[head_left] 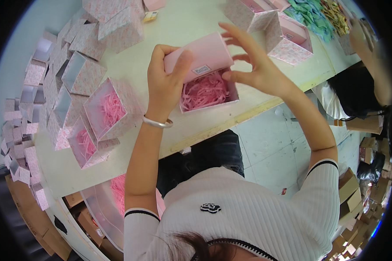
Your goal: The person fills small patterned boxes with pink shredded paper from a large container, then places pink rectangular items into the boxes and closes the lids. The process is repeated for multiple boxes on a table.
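Observation:
My left hand (165,81) grips a pale pink carton (205,53) with a small printed label on its side. It is tilted above an open floral paper box (234,89), whose inside is lined with pink shredded paper (205,94). Around the carton's right end, the fingers of my right hand (261,67) are spread. Its thumb hangs over the shredded paper near the box's far corner; whether the fingertips touch the carton I cannot tell. A bangle circles my left wrist.
Two floral boxes with pink shred, one of them here (107,111), lie tipped at left beside stacked floral boxes (85,71). Filled boxes (289,42) and green wrapped items (310,16) are at back right. A co-worker's arm (366,49) reaches in. A clear tub (101,208) sits below the table edge.

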The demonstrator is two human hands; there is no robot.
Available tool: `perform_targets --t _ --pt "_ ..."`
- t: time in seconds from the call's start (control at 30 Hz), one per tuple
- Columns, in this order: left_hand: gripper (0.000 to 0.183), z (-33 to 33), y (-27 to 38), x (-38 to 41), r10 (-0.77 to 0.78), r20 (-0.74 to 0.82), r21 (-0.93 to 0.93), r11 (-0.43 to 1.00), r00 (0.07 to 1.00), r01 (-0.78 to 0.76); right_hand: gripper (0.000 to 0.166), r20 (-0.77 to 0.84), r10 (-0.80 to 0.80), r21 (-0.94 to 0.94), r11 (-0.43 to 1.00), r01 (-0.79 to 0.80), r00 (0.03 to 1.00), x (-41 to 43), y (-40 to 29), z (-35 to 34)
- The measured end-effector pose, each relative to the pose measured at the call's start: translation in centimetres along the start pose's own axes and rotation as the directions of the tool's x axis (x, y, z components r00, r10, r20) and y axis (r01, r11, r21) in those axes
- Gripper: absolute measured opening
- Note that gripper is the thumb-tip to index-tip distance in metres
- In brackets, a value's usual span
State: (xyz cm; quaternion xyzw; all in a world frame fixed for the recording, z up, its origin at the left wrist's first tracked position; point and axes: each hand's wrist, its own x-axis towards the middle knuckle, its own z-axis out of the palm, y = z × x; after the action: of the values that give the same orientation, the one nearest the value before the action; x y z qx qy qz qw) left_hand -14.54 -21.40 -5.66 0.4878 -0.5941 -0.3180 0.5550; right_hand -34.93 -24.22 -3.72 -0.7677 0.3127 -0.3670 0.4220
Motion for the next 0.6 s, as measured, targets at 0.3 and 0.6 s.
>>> perform_targets --t 0.3,0.6 --pt "0.050 -0.9 4.8 2.0 0.385 0.580 0.510 0.516 0.718 -0.688 0.050 -0.124 0.081 -0.041 0.995 -0.087 0.989 -0.9 0.0 1.8" --pt "0.058 -2.1 5.3 2.3 0.169 0.654 0.434 0.714 0.738 -0.549 0.048 0.106 0.094 0.092 0.990 -0.104 0.990 0.1 1.2 0.1"
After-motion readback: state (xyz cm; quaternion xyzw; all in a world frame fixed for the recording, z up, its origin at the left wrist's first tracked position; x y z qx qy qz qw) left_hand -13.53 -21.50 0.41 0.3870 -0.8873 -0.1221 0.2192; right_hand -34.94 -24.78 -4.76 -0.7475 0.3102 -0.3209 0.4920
